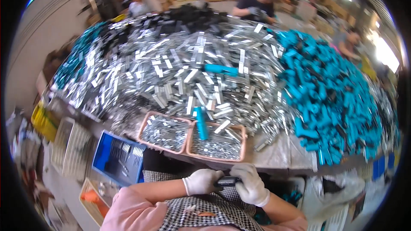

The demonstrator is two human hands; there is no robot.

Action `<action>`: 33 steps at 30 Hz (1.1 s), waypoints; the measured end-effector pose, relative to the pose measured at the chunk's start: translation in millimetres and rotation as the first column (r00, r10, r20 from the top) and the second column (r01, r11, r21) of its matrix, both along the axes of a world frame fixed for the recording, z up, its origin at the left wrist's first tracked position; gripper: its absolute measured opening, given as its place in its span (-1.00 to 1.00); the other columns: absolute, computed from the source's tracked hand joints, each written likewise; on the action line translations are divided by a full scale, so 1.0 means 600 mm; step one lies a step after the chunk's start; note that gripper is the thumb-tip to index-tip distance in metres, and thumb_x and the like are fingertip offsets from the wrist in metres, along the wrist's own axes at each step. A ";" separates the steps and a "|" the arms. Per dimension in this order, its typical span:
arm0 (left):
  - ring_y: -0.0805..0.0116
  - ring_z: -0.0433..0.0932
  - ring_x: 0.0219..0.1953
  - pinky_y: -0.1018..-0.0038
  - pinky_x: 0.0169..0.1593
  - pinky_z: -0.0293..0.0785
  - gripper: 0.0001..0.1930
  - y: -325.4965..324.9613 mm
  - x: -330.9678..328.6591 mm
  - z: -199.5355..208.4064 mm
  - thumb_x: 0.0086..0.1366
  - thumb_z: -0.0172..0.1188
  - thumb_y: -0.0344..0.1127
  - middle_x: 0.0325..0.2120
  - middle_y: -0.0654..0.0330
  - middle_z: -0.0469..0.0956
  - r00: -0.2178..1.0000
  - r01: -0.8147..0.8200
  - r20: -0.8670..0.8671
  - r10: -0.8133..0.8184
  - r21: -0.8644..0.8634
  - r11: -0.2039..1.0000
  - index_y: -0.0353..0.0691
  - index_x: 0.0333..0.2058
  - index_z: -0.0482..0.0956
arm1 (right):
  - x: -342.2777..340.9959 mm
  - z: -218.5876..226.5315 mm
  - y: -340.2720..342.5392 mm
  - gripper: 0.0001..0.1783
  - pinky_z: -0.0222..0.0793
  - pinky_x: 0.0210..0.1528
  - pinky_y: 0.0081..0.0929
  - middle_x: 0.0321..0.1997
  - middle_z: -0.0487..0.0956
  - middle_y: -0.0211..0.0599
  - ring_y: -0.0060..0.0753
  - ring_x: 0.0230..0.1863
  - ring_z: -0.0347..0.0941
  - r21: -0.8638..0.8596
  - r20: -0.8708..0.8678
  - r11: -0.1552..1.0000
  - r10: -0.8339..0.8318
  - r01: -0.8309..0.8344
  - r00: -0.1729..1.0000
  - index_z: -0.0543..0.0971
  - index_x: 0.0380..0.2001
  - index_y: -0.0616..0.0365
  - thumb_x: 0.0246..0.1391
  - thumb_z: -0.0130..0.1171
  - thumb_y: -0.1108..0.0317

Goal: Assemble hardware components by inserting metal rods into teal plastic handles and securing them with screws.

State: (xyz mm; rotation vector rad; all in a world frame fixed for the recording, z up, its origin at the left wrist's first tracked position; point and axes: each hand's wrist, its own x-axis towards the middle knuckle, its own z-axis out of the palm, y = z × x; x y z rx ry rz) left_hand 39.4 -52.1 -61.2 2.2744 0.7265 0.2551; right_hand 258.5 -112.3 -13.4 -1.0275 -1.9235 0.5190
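Both of my hands wear white gloves and meet in front of my checked apron. My left hand (200, 182) is closed on one end of a small black oblong piece (227, 181), whose exact kind I cannot make out. On its other end my right hand (250, 185) grips it too. Beyond my hands, at the table's near edge, stand two pink trays: the left tray (141, 133) and the right tray (243, 143), both filled with small metal parts. One turquoise handle-shaped piece (200, 124) lies across the right tray's far rim.
A wide heap of shiny metal strips (171, 72) covers the table, with a turquoise pile (329, 98) at right and black pieces (188, 17) behind. A blue bin (102, 149) and white crates (68, 149) stand at left. Several people work beyond the table.
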 end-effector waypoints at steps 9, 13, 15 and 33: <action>-0.09 0.60 -0.37 0.10 -0.27 0.51 -0.56 -0.011 -0.022 0.017 0.10 0.41 -0.07 -0.50 -0.07 0.58 0.975 -0.191 0.079 0.207 -0.167 0.967 -0.22 -0.18 0.49 | 0.280 -0.074 0.117 -0.14 -0.10 0.47 0.18 0.21 0.37 0.06 0.10 0.31 0.22 0.507 0.685 0.752 -0.648 0.422 0.332 0.25 0.30 0.18 -0.09 0.32 0.23; -0.09 0.60 -0.39 0.10 -0.29 0.49 -0.61 -0.037 -0.046 0.010 0.11 0.41 -0.10 -0.53 -0.05 0.57 0.961 -0.210 0.143 0.239 -0.192 0.959 -0.22 -0.23 0.50 | 0.359 -0.083 0.155 -0.07 -0.09 0.45 0.11 0.07 0.47 -0.03 -0.01 0.18 0.35 0.232 0.882 0.659 -0.452 0.716 0.131 0.23 0.34 0.09 -0.11 0.41 0.20; -0.08 0.60 -0.39 0.11 -0.29 0.49 -0.61 -0.046 -0.057 0.012 0.11 0.41 -0.10 -0.53 -0.04 0.57 0.953 -0.206 0.183 0.242 -0.195 0.959 -0.22 -0.24 0.50 | 0.385 -0.093 0.172 0.04 0.14 0.34 0.02 -0.07 0.51 -0.04 -0.02 0.06 0.44 0.305 0.910 0.685 -0.415 0.662 0.010 0.19 0.37 0.03 -0.19 0.47 0.17; -0.09 0.61 -0.37 0.06 -0.28 0.52 -0.74 -0.025 -0.182 0.041 0.10 0.23 -0.29 -0.47 -0.03 0.58 0.989 -0.084 -0.106 0.103 0.167 0.982 -0.23 -0.23 0.50 | -0.043 0.112 0.020 -0.31 0.65 -0.21 -0.26 -0.18 0.62 0.00 -0.17 -0.23 0.62 -0.943 -0.271 0.224 -0.084 -0.247 0.959 0.48 0.06 0.46 -0.30 0.23 0.51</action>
